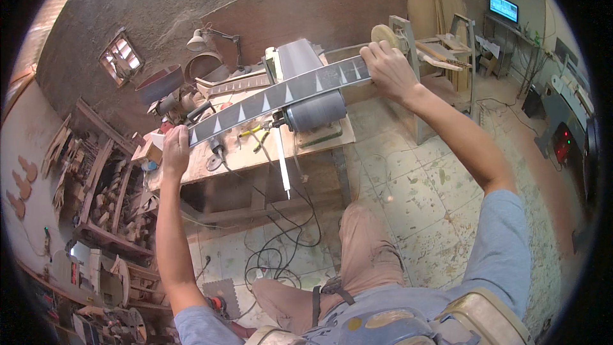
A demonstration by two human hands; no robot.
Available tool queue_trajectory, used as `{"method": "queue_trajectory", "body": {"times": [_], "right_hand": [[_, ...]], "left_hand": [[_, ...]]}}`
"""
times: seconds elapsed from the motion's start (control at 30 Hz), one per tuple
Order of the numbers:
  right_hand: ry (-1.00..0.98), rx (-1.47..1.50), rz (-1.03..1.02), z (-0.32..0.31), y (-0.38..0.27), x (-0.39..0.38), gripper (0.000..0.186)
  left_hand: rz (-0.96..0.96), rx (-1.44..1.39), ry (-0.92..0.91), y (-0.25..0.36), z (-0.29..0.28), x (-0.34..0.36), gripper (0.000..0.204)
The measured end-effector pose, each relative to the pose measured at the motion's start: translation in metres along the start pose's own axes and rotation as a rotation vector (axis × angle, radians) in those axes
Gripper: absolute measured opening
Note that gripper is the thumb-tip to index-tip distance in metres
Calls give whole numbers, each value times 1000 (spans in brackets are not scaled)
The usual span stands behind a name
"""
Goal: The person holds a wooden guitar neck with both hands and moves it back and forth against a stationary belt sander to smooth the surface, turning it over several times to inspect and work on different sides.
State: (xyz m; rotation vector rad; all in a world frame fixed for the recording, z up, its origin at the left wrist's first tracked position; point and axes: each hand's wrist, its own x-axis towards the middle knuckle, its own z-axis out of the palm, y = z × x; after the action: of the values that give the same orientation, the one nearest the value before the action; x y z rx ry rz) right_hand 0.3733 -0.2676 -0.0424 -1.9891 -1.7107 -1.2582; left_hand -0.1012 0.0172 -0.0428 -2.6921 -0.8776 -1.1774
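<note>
A long, dark guitar fretboard with white triangular inlays spans the space between my hands, slanting up to the right. My left hand is closed round its lower left end. At the upper right end my right hand grips it, fingers folded over the edge. Just behind the board stands a belt sander with a grey abrasive belt. Its wide grey drum shows below the board's right half. Whether the board touches the sander I cannot tell.
Yellow-handled pliers and a corded power tool lie on the dusty workbench. Black cables coil on the tiled floor near my legs. Wood pieces fill a rack at left. A desk lamp stands behind the bench.
</note>
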Motion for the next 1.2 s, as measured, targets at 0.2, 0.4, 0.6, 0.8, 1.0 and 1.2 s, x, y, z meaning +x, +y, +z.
{"method": "queue_trajectory", "body": {"times": [0.2, 0.4, 0.6, 0.8, 1.0, 1.2], "right_hand": [[-37, 65, -3, 9, 61, -18, 33], [-721, 418, 28, -38, 133, -4, 48], [-583, 209, 30, -24, 172, -28, 59], [-279, 34, 99, 2, 188, -70, 55], [-490, 393, 81, -21, 190, -54, 37], [-359, 128, 48, -2, 188, -62, 47]], "left_hand": [[80, -1, -96, 52, 23, 16, 34], [114, 9, -668, 106, 20, 48, 35], [193, 138, -494, 148, 64, 68, 28], [336, 156, -261, 171, 89, 68, 32], [330, 173, -606, 182, 58, 79, 26], [291, 213, -400, 180, 66, 70, 34]]}}
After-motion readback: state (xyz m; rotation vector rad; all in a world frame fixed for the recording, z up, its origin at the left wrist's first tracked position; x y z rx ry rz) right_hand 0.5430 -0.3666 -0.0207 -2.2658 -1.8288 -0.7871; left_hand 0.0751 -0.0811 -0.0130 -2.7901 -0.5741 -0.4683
